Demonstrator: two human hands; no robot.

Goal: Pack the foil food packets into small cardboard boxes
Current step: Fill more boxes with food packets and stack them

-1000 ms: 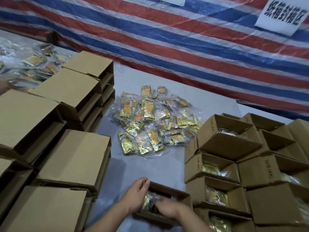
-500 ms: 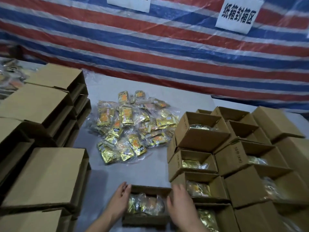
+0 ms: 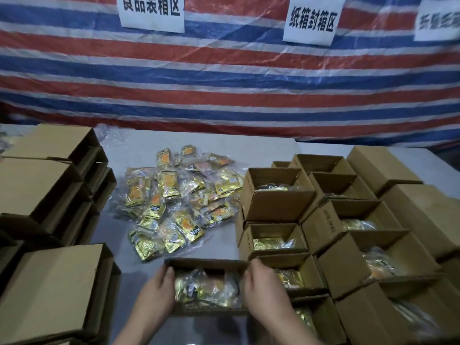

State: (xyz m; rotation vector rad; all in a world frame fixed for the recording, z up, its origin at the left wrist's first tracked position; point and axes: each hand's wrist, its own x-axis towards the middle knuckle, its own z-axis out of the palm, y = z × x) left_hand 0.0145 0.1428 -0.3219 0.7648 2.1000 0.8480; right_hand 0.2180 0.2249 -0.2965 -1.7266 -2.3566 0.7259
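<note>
Item: small cardboard box (image 3: 209, 263), open-topped, at the near edge of the table (image 3: 224, 145). Position: held between the two hands, its short end walls against the fingers on either side.

Left hand (image 3: 159, 292): fingers fairly straight, laid along the box's left end wall, tips reaching its far corner; thumb placement cannot be told. Right hand (image 3: 263, 287): fingers gently curved, pressed against the right end wall, tips at the far right corner. Neither hand holds a packet.

Contents: bagged foil packets (image 3: 206, 288), lying in the box between the two sets of fingers, filling it roughly to the rim.

Stock: loose pile of foil packets (image 3: 179, 202), on the table beyond the fingertips, well apart from them. Filled boxes (image 3: 273, 235), tops open, stacked in rows just beyond the right fingers. Unfilled boxes (image 3: 52, 290), stacked to the outside of the left fingers.

Backdrop: striped tarpaulin (image 3: 224, 83) with paper signs (image 3: 311, 21).

Step in hand, as judged: this box looks loaded, and the hands appear to be squaring it up or readying it for transfer.

Next move, as judged: carry the box to the filled rows on the right, kept level so the contents stay in; then take a fresh box from the left stack and draw more packets from the pile.
</note>
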